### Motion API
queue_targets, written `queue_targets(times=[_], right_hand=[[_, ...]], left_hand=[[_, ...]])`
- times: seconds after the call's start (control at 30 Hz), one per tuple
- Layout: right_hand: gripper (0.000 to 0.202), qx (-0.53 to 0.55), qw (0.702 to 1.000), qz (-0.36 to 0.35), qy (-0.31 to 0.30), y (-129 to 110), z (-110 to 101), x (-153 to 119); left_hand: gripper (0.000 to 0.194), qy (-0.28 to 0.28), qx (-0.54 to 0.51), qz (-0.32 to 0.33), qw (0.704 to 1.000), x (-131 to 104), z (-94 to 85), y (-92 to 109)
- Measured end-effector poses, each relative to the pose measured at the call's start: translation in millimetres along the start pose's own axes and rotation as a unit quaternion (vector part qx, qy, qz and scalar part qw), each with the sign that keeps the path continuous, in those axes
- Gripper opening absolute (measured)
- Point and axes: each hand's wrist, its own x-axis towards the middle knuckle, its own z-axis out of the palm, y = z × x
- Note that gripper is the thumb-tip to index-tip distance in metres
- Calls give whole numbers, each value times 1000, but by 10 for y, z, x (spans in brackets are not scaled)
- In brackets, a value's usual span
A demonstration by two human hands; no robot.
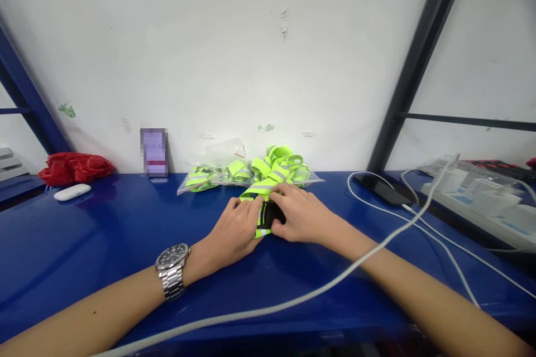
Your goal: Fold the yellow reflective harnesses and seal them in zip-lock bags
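Between my hands lies a fluorescent yellow-green reflective strap (263,189) with grey stripes, its loops piled up behind. A black buckle-like piece (270,215) is attached at its near end, partly covered by my fingers. My left hand (238,226), with a metal watch (172,262) on the wrist, grips the strap from the left, thumb underneath. My right hand (299,215) has thumb and fingers closed around the black piece from the right. Behind the strap, clear plastic bags (234,173) hold more of the yellow-green straps.
A white cable (293,302) arcs across the foreground over my right forearm. To the right lie a black phone (383,188) and a white power strip (473,206). A phone (154,152) leans on the wall; a red bag (75,167) and white case (72,192) sit left.
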Motion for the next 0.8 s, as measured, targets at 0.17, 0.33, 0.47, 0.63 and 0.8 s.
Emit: queue_targets(times=[0.17, 0.33, 0.47, 0.63, 0.8], right_hand=[[29, 34, 998, -1, -50, 45, 7, 24], [25, 67, 996, -19, -58, 101, 28, 11], [17, 106, 992, -45, -47, 108, 49, 15], [10, 140, 987, -46, -56, 120, 32, 46], [4, 177, 980, -33, -82, 165, -17, 61]], left_hand=[[50, -15, 29, 8, 999, 18, -58, 27], [62, -33, 29, -6, 999, 28, -86, 39], [67, -47, 29, -4, 998, 29, -120, 50], [58, -53, 44, 0, 998, 40, -142, 60], [54, -51, 56, 5, 997, 44, -153, 67]])
